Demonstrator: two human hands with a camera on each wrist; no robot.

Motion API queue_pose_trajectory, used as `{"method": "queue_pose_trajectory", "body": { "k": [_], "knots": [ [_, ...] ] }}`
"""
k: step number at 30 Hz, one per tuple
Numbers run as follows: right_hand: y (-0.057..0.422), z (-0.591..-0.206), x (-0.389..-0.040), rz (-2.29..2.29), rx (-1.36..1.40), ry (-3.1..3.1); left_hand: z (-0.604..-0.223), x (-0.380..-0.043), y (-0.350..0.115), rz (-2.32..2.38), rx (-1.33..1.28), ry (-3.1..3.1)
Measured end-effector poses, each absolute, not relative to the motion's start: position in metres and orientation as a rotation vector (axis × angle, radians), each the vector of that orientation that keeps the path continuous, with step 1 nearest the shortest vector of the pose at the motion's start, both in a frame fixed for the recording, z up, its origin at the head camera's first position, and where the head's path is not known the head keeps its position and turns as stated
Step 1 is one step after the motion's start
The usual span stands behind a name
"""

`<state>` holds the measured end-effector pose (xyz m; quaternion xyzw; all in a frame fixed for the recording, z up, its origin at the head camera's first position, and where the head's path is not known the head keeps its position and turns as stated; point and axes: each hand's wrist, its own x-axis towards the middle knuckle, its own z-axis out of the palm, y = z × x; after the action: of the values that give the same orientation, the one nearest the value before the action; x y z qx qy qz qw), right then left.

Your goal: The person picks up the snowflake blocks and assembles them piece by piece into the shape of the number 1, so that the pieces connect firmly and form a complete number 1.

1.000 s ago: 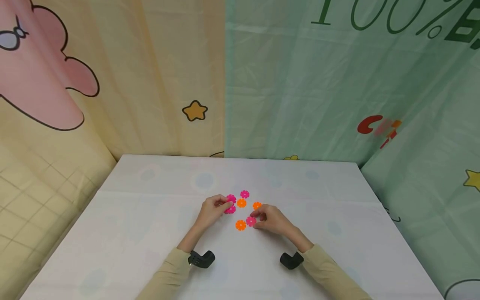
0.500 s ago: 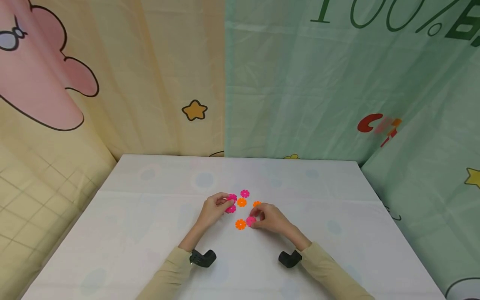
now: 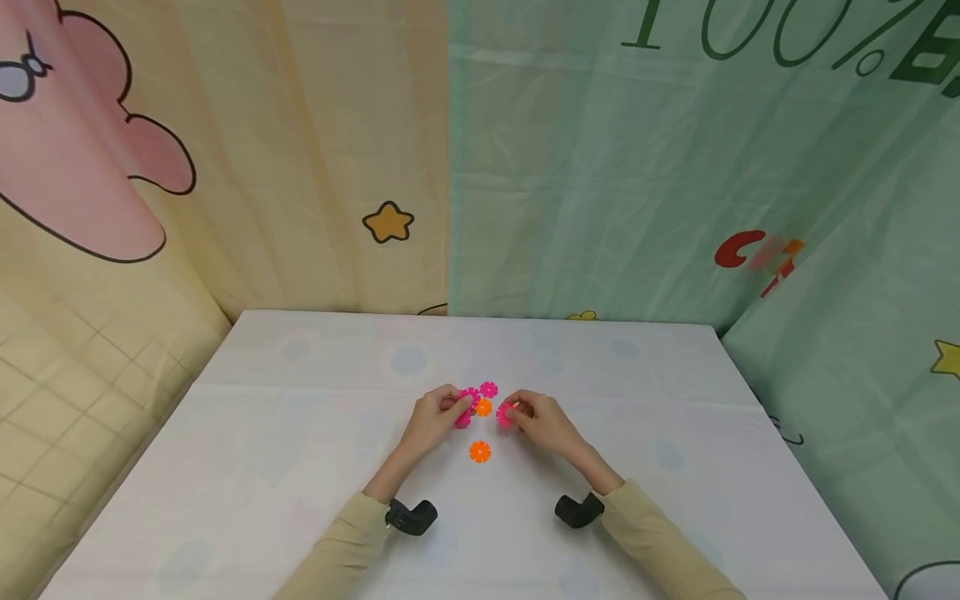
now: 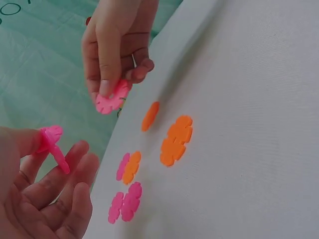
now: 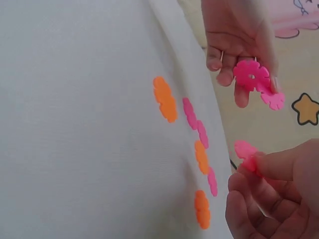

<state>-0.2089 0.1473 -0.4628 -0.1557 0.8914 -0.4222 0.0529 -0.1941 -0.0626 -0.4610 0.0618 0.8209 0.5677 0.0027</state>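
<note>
My left hand [image 3: 433, 423] pinches two pink notched plastic discs [image 5: 251, 75] between thumb and fingers; they are joined at an angle, slot into slot. Opposite it, my right hand [image 3: 547, 427] pinches a single pink notched disc [image 4: 113, 98] by its edge, raised over the table. A small gap separates the two hands. Below them, flat on the white cloth, lie several loose discs: an orange disc [image 3: 480, 452] closest to me, another orange disc [image 3: 483, 407] between the hands, and a pink disc [image 3: 489, 389] behind it. A third orange disc [image 5: 202, 209] lies under the right hand.
Two more pink discs [image 4: 131, 201] lie side by side below the left hand. The table [image 3: 315, 500] has a white cloth with faint spots. Printed curtains [image 3: 585, 167] hang behind it and along both sides. Each wrist wears a black camera [image 3: 579, 511].
My right hand has lifted its pink disc from beside the near orange disc and carried it away from me, up towards the left hand's level. My left hand has shifted slightly right.
</note>
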Motion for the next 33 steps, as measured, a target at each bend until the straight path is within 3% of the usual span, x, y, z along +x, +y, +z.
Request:
{"method": "queue_pose_trajectory", "body": {
  "k": [23,33],
  "knots": [
    [0.132,-0.444,-0.218,-1.805,-0.351,2.703,-0.461,-0.194,-0.048,1.677,0.41,2.753],
    [0.116,-0.403,-0.195,-1.847,-0.355,2.697,-0.46,-0.197,-0.042,1.614,0.416,2.835]
  ]
}}
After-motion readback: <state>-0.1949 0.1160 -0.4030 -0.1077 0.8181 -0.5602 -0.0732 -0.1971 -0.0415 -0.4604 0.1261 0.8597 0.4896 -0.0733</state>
